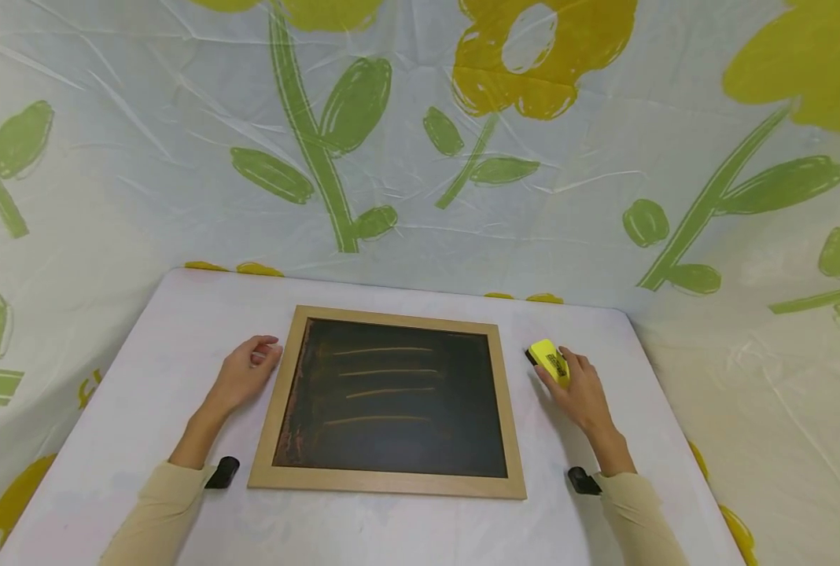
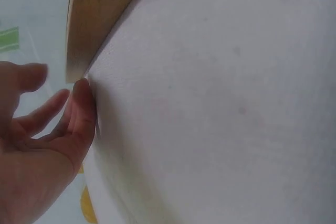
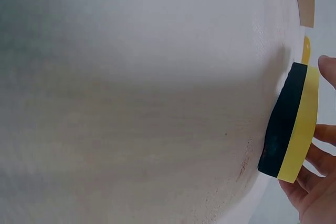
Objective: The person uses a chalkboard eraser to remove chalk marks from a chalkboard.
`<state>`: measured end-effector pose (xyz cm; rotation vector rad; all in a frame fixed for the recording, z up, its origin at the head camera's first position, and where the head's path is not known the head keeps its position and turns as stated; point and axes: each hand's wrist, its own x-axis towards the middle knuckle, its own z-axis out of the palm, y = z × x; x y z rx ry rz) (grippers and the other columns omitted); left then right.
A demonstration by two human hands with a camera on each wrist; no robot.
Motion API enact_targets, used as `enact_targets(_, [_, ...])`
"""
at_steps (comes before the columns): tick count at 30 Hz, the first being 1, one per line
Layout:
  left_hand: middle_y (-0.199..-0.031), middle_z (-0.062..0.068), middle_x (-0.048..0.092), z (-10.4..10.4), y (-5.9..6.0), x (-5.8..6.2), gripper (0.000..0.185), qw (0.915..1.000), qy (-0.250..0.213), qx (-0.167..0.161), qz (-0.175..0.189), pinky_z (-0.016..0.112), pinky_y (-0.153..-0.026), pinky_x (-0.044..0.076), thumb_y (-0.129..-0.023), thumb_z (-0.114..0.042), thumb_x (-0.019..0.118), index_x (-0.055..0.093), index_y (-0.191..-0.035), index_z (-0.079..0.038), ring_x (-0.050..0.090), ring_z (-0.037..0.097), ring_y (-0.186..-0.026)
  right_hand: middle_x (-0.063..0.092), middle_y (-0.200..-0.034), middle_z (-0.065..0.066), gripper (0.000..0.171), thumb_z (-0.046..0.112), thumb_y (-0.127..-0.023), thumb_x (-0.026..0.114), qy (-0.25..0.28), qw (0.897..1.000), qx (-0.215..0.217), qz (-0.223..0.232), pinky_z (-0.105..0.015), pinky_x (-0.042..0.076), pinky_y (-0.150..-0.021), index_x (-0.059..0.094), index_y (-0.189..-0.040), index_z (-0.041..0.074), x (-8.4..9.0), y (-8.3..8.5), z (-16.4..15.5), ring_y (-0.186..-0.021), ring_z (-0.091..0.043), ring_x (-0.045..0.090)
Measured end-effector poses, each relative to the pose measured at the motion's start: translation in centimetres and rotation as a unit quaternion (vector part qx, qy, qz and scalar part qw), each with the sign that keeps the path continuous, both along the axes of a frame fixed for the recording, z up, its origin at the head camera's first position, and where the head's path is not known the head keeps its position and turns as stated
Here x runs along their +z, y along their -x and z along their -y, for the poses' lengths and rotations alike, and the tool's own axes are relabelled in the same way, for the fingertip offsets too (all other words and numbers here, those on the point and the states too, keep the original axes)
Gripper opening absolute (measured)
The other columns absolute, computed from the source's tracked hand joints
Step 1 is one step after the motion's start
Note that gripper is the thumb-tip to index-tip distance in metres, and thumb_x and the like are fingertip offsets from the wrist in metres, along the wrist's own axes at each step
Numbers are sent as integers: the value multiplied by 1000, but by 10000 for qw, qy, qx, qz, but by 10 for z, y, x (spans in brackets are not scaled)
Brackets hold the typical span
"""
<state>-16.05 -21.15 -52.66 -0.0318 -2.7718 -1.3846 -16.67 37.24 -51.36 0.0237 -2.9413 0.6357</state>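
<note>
- Seen from the head camera, a white table (image 1: 406,534) fills the lower half of the frame, with a cloth backdrop (image 1: 420,141) printed with green and yellow flowers behind it.
- At the centre of the frame lies a small chalkboard (image 1: 392,405) in a pale wooden frame, flat on the table, with four faint horizontal chalk lines on its dark surface.
- Right of the chalkboard, at middle right of the frame, the right hand (image 1: 584,391) rests on a yellow eraser (image 1: 550,362), fingers curled over its top.
- In the right wrist view the eraser (image 3: 291,121) sits at the right edge of the frame, its dark felt face against the table and its yellow back under the fingertips (image 3: 310,177).
- The eraser looks light and fairly firm, with a soft felt face; it is best held by the yellow back and its long sides, keeping fingers off the felt.
- Left of the chalkboard, the left hand (image 1: 246,373) lies loosely open on the table, holding nothing, just beside the wooden frame.
- In the left wrist view the fingers (image 2: 79,114) are relaxed, near the frame's corner at upper left.
- Both forearms wear cream sleeves (image 1: 158,511) at the bottom of the frame.
</note>
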Motion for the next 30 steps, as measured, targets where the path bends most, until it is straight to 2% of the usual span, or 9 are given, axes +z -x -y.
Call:
enact_targets(6, [-106,19,67,-2,0,-1,36,9999,26,-152,40,38,-78,51,-105,-18,61,60,-131,6,67,32,-95,43,-143,-37,73,35,-98,70,37,10000,-31,56,-69,35,-106,39,-150,-7,0,3,2,-128,-55,44])
enact_targets(15, [-106,19,69,-5,1,1,36,9994,31,-326,97,39,-78,52,-104,-17,62,60,-131,7,68,31,-94,45,-141,-40,73,27,-97,74,20,9998,18,199,-66,36,-106,40,-148,-12,1,6,2,-128,-55,46])
enact_targets(23, [-106,18,68,-4,2,-2,36,9994,-45,-309,167,34,-76,51,-102,-14,65,60,-131,8,66,28,-93,46,-142,-39,72,25,-96,74,70,9996,19,285,-65,36,-107,41,-147,-13,4,8,4,-128,-53,47])
enact_targets(27, [-104,18,68,-4,2,-3,35,9994,-131,-279,167,29,-73,50,-102,-14,66,61,-129,8,65,26,-91,48,-141,-38,71,23,-96,75,90,9995,119,262,-64,37,-106,42,-146,-13,8,9,5,-127,-53,48])
enact_targets(30, [-104,18,68,-4,3,-2,36,9993,-178,-272,172,29,-72,49,-102,-14,67,61,-128,9,65,26,-90,50,-139,-38,69,22,-95,76,79,9995,244,194,-64,39,-103,43,-145,-13,12,10,7,-123,-51,50])
